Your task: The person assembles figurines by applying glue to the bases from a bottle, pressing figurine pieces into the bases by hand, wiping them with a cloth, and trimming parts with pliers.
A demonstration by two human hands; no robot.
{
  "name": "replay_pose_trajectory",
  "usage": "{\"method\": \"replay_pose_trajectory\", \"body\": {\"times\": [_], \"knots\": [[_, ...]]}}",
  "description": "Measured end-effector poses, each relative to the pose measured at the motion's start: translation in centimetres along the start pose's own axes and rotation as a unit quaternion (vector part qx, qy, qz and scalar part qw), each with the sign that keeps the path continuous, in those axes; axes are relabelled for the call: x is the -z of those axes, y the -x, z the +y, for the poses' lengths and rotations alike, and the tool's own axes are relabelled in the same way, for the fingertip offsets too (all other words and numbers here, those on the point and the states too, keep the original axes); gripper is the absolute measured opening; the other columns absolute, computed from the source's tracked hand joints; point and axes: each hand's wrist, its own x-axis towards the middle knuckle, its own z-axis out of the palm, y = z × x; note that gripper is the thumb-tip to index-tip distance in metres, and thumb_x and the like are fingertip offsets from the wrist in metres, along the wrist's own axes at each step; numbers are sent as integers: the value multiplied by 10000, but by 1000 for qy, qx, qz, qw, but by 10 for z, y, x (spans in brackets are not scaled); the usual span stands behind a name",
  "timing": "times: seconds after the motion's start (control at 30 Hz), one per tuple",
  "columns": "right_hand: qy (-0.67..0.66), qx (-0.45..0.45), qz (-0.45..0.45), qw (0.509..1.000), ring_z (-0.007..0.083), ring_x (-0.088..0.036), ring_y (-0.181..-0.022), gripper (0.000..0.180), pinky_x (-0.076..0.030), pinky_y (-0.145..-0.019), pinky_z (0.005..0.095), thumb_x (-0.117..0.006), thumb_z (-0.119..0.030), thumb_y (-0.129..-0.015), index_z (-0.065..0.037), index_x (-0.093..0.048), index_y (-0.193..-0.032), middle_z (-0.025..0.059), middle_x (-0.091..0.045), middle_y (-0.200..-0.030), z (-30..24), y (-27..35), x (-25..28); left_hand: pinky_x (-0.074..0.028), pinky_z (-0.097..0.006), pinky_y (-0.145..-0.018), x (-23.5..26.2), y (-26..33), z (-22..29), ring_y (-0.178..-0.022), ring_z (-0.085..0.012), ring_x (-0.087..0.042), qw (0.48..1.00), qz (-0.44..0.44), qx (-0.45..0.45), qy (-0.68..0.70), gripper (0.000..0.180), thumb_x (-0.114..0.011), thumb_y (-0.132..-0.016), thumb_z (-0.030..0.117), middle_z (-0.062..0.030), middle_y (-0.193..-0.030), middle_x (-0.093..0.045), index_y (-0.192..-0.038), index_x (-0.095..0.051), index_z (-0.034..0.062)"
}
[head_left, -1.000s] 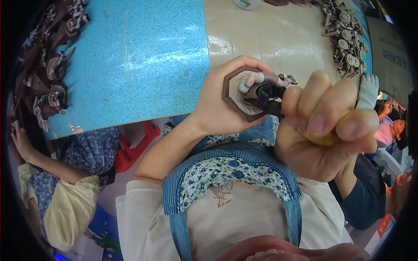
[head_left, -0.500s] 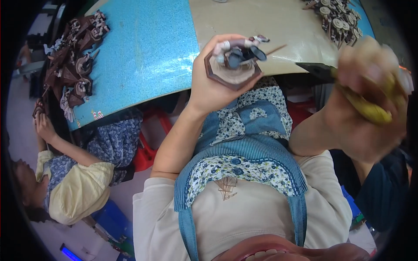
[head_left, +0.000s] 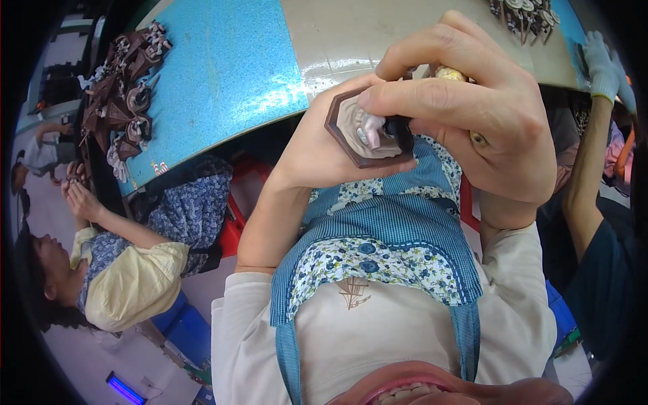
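Observation:
My left hand (head_left: 307,158) cradles a small brown hexagonal base (head_left: 339,131) from below, in front of my chest. On the base sits a pale little figure (head_left: 371,128) with a black part (head_left: 403,132). My right hand (head_left: 472,115) is close to the camera and closes over the piece from the right, thumb and forefinger pinching at the black part. A yellowish tool handle (head_left: 449,72) shows between the fingers of the right hand. Its tip is hidden.
A blue and beige table (head_left: 229,74) curves across the top. Piles of brown figurines lie at its left end (head_left: 128,88) and top right (head_left: 523,13). A seated co-worker in yellow sleeves (head_left: 135,283) is left; another person's gloved hand (head_left: 601,61) reaches in at right.
Half a second ago my right hand was off to the right with the yellow tool, away from the base. It has come back onto the piece, and both hands are closer to the camera.

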Motion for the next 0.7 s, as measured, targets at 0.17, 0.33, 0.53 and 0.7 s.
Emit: {"method": "replay_pose_trajectory", "body": {"times": [0.17, 0.33, 0.53, 0.7], "knots": [[-64, 13, 19, 998, 251, -546, -728, 250, -417, -615, 326, -659, -97, -679, -51, -719, -917, 116, -634, -888, 6, 1, -12, -492, -259, -827, 12, 15, 0, -939, -110, -583, 986, -40, 107, 122, 653, -895, -568, 53, -17, -1016, -619, -1138, -578, 34], [-117, -84, 2, 990, 252, -555, -736, 312, -439, -646, 305, -656, 31, -661, -31, -692, -964, 133, -620, -903, 3, 3, -20, -478, -258, -835, 20, 20, 6, -974, -107, -549, 966, -55, 137, 212, 763, -867, -628, 44, -39, -1083, -553, -1253, -430, 42], [-204, -225, 133, 943, 137, -485, -696, 497, -408, -618, 239, -619, 124, -689, -20, -588, -1163, 96, -579, -1039, 11, 5, -52, -483, -273, -846, 73, 24, 28, -978, -112, -564, 994, 44, 59, -77, 584, -817, -709, 48, -36, -1084, -566, -1183, -476, 38], [-284, -253, 209, 901, 69, -443, -746, 386, -381, -652, 183, -566, 81, -818, 10, -476, -1187, 94, -549, -1084, 39, 18, -40, -502, -353, -841, 142, 12, 58, -965, -270, -628, 821, 275, -20, -500, 596, -816, -664, 112, -145, -1042, -617, -1180, -534, 13]]}}
